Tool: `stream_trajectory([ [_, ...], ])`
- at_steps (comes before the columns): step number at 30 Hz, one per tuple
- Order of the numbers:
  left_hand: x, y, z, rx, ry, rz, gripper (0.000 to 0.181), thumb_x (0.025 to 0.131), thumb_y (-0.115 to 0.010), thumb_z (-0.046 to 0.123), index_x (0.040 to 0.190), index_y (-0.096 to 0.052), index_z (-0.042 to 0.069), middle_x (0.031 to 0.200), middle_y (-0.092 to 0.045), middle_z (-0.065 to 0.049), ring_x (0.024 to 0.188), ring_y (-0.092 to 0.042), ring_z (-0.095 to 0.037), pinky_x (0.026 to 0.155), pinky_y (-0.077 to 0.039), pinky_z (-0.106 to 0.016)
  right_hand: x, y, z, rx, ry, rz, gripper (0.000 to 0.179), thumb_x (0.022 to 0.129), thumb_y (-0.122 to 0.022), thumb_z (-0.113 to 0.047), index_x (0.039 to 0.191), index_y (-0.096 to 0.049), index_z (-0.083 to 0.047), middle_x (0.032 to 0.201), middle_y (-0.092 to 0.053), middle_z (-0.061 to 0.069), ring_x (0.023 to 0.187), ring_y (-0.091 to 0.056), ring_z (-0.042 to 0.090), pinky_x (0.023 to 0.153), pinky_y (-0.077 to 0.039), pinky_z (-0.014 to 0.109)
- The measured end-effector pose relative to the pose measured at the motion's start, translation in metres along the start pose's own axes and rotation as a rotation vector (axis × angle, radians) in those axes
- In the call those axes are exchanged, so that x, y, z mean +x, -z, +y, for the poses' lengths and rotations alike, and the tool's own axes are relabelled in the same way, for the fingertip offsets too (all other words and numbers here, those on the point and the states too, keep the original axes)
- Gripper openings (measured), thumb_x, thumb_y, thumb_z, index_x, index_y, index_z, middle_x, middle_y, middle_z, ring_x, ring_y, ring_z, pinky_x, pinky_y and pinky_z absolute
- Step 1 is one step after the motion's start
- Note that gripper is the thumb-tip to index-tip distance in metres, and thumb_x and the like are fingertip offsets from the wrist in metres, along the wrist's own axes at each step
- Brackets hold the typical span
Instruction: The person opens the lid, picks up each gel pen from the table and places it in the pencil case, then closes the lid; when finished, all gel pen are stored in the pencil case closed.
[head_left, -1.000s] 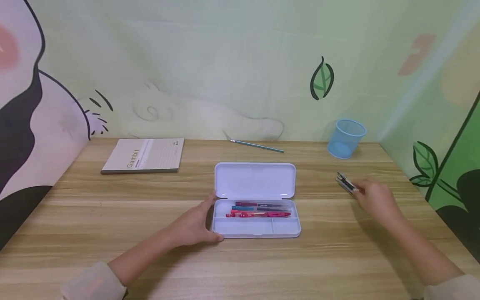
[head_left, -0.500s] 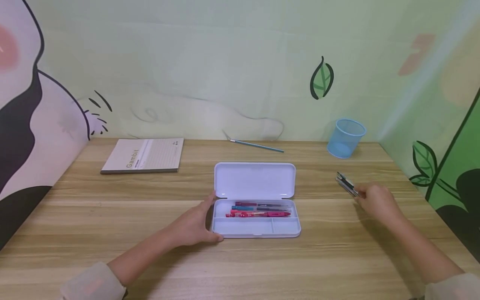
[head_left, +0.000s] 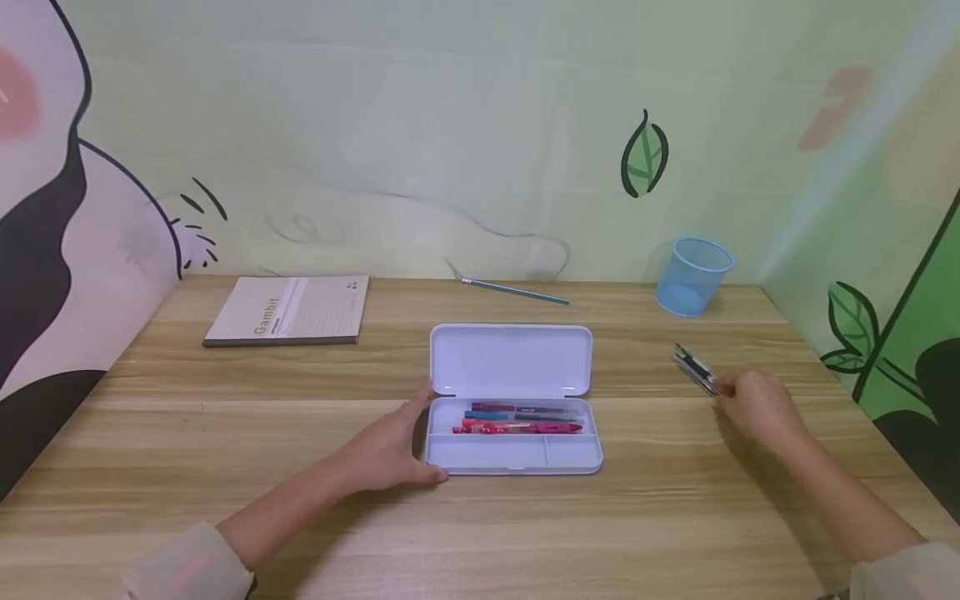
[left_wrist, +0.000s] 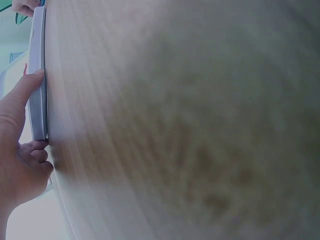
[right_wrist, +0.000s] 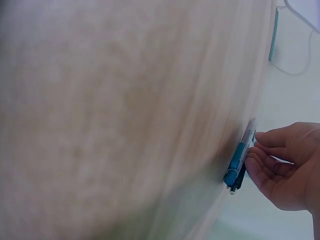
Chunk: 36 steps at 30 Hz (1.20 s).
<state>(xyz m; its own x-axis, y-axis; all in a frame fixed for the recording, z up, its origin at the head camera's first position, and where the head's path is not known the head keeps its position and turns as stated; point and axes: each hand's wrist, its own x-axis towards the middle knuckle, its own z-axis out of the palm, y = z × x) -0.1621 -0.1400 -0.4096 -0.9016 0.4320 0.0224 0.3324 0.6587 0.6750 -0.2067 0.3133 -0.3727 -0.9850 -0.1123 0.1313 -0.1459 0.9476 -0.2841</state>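
A white pencil case (head_left: 480, 454) lies with its lid raised in the middle of the wooden table. Several pens (head_left: 555, 428), among them pink, teal and dark red ones, fill its rear compartment. My left hand (head_left: 382, 450) holds the case's left end, thumb at the front edge and a finger by the hinge side. To the right, my right hand (head_left: 757, 408) pinches the near end of two slim pens (head_left: 694, 371) lying side by side. In the right wrist view, one pen (right_wrist: 237, 160) shows a teal part, the other looks dark, and the fingertips meet their side.
Behind the case lies a thin blue paintbrush (head_left: 517, 291) along the wall. A blue mesh pen cup (head_left: 688, 287) stands at the back right, beyond the two pens. At the back left is a Gambit notebook (head_left: 315, 308). A painted wall (head_left: 480, 125) closes off the table's rear.
My right hand has slid slightly right and toward me along the two pens, so more of them shows. The left hand and the pencil case have stayed put.
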Motion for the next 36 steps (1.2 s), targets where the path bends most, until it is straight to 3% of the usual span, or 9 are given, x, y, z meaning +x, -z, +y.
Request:
stream_trajectory([
  [20, -0.0017, 0.0014, 0.0015, 0.019, -0.036, 0.002, 0.117, 0.062, -0.085, 0.027, 0.146, -0.008, -0.002, 0.129, -0.048, -0.016, 0.102, -0.05, -0.022, 0.095, -0.037, -0.041, 0.0026, -0.0039, 0.0003, -0.037, 0.015, -0.074, 0.021, 0.075, -0.068, -0.001, 0.093, -0.066, 0.01, 0.078, -0.063, 0.02, 0.066, -0.054, 0.028, 0.057, -0.045, 0.042],
  [29, -0.0015, 0.0012, 0.0005, -0.002, -0.027, -0.003, 0.118, 0.062, -0.085, 0.027, 0.147, -0.008, 0.002, 0.128, -0.05, -0.012, 0.101, -0.05, -0.02, 0.093, -0.038, -0.041, 0.0032, -0.0056, 0.0005, -0.054, 0.015, -0.053, 0.02, 0.074, -0.064, 0.002, 0.092, -0.067, 0.01, 0.078, -0.063, 0.021, 0.068, -0.056, 0.031, 0.059, -0.045, 0.045],
  [36, -0.0013, 0.0012, 0.001, 0.006, -0.007, -0.001, 0.118, 0.061, -0.086, 0.028, 0.147, -0.008, 0.002, 0.129, -0.048, -0.011, 0.101, -0.049, -0.02, 0.094, -0.037, -0.04, 0.0024, -0.0053, -0.0032, -0.022, 0.049, 0.041, 0.018, 0.074, -0.06, 0.004, 0.09, -0.067, 0.01, 0.076, -0.064, 0.02, 0.061, -0.054, 0.025, 0.054, -0.045, 0.041],
])
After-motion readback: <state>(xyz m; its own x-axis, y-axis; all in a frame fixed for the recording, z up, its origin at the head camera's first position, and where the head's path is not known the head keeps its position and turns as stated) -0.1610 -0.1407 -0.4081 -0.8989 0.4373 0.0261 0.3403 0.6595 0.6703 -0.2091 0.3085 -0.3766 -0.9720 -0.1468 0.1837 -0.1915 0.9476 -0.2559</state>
